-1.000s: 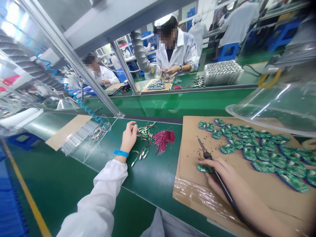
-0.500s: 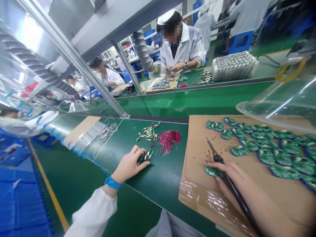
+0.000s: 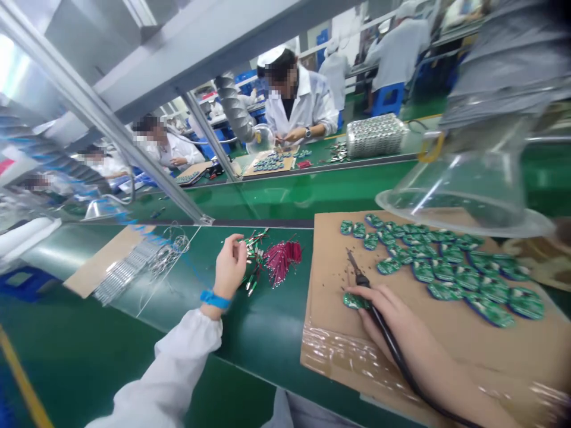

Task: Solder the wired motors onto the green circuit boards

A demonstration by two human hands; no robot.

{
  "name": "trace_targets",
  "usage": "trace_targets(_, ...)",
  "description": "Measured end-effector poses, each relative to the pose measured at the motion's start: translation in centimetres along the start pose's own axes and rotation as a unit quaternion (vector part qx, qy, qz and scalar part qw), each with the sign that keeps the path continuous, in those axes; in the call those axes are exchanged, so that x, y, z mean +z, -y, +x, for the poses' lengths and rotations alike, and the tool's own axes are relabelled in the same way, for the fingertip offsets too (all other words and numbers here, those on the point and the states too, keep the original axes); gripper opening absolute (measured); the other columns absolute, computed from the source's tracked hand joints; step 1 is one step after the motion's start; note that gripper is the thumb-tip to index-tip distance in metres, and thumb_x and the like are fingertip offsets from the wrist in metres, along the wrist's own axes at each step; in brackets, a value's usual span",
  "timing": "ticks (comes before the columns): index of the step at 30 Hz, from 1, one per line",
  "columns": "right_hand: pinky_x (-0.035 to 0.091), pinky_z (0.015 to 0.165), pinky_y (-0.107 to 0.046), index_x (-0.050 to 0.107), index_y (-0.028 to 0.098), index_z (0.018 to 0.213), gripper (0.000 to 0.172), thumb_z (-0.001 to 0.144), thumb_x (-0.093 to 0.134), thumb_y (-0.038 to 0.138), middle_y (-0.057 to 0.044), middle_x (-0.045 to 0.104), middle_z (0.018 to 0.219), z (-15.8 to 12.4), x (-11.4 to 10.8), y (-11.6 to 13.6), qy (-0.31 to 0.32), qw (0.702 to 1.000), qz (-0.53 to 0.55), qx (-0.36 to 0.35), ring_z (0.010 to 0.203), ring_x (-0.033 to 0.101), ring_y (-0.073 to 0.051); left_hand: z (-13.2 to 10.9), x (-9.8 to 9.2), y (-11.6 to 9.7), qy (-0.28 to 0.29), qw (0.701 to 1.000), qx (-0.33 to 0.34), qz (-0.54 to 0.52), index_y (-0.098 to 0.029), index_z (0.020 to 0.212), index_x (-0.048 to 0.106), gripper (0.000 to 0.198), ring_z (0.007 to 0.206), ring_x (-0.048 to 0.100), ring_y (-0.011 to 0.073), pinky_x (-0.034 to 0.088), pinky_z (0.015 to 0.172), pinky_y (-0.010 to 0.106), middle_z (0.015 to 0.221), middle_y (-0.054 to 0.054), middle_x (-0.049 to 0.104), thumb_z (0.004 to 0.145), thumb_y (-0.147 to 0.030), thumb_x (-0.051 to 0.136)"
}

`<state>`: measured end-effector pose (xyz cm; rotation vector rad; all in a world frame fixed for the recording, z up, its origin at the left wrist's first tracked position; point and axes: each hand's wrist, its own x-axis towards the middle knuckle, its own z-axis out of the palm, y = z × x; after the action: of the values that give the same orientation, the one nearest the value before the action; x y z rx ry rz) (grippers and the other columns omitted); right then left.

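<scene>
My left hand [image 3: 230, 267] stands curled at the near edge of a heap of short wires with green-capped ends [image 3: 254, 255], and a blue wristband [image 3: 215, 299] circles its wrist. Beside that heap lies a bunch of red wires [image 3: 281, 261]. My right hand [image 3: 392, 324] grips a black soldering iron [image 3: 362, 280], its tip pointing up and away. Its fingertips rest on a green circuit board [image 3: 354, 301] on a cardboard sheet [image 3: 446, 345]. Many more green boards [image 3: 450, 273] lie there in a loose layer.
A transparent plastic hood [image 3: 464, 202] hangs over the far right of the cardboard. Green conveyor belt [image 3: 250, 339] runs beneath everything, with a metal strip bundle [image 3: 125, 276] to the left. Beyond an aluminium rail [image 3: 111, 137], a co-worker [image 3: 298, 107] handles boards at the opposite bench.
My left hand has risen from lying on the wires to stand upright beside them. The view has swung, shifting the bench leftward and bringing the hood lower. My right hand stays on the iron.
</scene>
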<state>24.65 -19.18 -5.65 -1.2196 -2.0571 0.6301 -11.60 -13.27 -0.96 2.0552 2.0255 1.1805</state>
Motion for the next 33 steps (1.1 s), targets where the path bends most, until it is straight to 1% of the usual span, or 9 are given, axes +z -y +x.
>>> trace_targets(4,0.051,0.089,-0.040,0.053,0.029,0.129,0.029,0.100,0.051,0.023,-0.008,0.058,0.116,0.2,-0.6,0.1,-0.087,0.996,0.019,0.000,0.102,0.063,-0.024,-1.2,3.3,-6.9,0.040,0.989,0.059,-0.132,-0.019,0.126,0.049,0.024,0.061,0.048,0.0112,0.042,0.061,0.023,0.073,-0.004,0.047,0.105,-0.029,0.043)
trace_targets(8,0.050,0.086,-0.037,0.055,0.026,0.125,0.027,0.098,0.054,0.021,-0.007,0.058,0.107,0.5,-1.0,-0.3,-0.171,0.985,0.025,0.021,0.095,0.061,-0.023,-3.1,7.7,-11.3,0.147,0.918,0.107,-0.352,-0.022,0.138,0.042,0.035,0.069,0.049,0.0115,0.043,0.065,0.023,0.087,0.000,0.052,0.103,-0.022,0.044)
trace_targets(13,0.049,0.093,-0.040,0.057,0.026,0.123,0.027,0.098,0.052,0.018,-0.007,0.060,0.110,0.6,-1.0,-0.5,-0.190,0.980,0.039,0.034,0.103,0.060,-0.025,-4.1,10.9,-11.3,0.246,0.894,0.124,-0.354,-0.027,0.159,0.017,0.067,0.094,0.055,0.0160,0.047,0.095,0.035,0.114,0.007,0.053,0.100,-0.013,0.045)
trace_targets(21,0.050,0.088,-0.036,0.057,0.026,0.123,0.027,0.097,0.053,0.016,-0.006,0.060,0.105,0.5,-1.5,0.4,-0.195,0.979,0.056,0.033,0.097,0.061,-0.022,-2.6,11.2,-10.8,0.329,0.849,0.097,-0.402,-0.041,0.159,-0.017,0.074,0.096,0.069,0.0130,0.047,0.109,0.044,0.157,0.015,0.034,0.108,-0.025,0.034)
trace_targets(24,0.049,0.087,-0.036,0.058,0.025,0.121,0.025,0.098,0.053,0.016,-0.006,0.059,0.103,0.6,-1.6,0.5,-0.219,0.973,0.062,0.036,0.094,0.060,-0.021,-1.3,11.7,-11.0,0.325,0.839,0.054,-0.434,-0.048,0.156,-0.021,0.079,0.086,0.071,0.0099,0.059,0.090,0.036,0.168,0.016,0.014,0.108,-0.030,0.039)
trace_targets(26,0.049,0.088,-0.037,0.058,0.025,0.120,0.024,0.097,0.053,0.016,-0.005,0.058,0.101,0.7,-1.6,0.3,-0.222,0.972,0.061,0.036,0.094,0.060,-0.022,-0.5,12.1,-10.8,0.321,0.834,0.017,-0.449,-0.047,0.155,-0.023,0.081,0.069,0.067,0.0060,0.058,0.064,0.026,0.165,0.019,0.022,0.107,-0.032,0.041)
trace_targets(28,0.048,0.088,-0.038,0.058,0.024,0.120,0.024,0.097,0.053,0.017,-0.006,0.058,0.101,0.7,-1.6,0.2,-0.218,0.974,0.058,0.038,0.094,0.059,-0.022,0.0,12.4,-10.5,0.321,0.842,0.000,-0.434,-0.039,0.157,-0.015,0.075,0.056,0.057,0.0038,0.049,0.051,0.022,0.149,0.019,0.046,0.107,-0.032,0.040)
trace_targets(30,0.048,0.088,-0.038,0.057,0.024,0.121,0.025,0.098,0.053,0.017,-0.006,0.058,0.102,0.6,-1.7,0.2,-0.216,0.974,0.058,0.040,0.094,0.059,-0.022,0.0,12.4,-10.2,0.322,0.863,0.015,-0.388,-0.026,0.156,0.011,0.055,0.056,0.052,0.0064,0.047,0.056,0.022,0.121,0.011,0.064,0.107,-0.030,0.037)
trace_targets(33,0.048,0.087,-0.037,0.057,0.024,0.120,0.024,0.098,0.053,0.017,-0.007,0.058,0.104,0.6,-1.8,0.4,-0.220,0.973,0.053,0.044,0.095,0.059,-0.022,-0.4,12.0,-9.9,0.328,0.881,0.051,-0.336,-0.017,0.122,0.048,0.022,0.068,0.053,0.0113,0.047,0.067,0.025,0.094,0.004,0.065,0.105,-0.026,0.037)
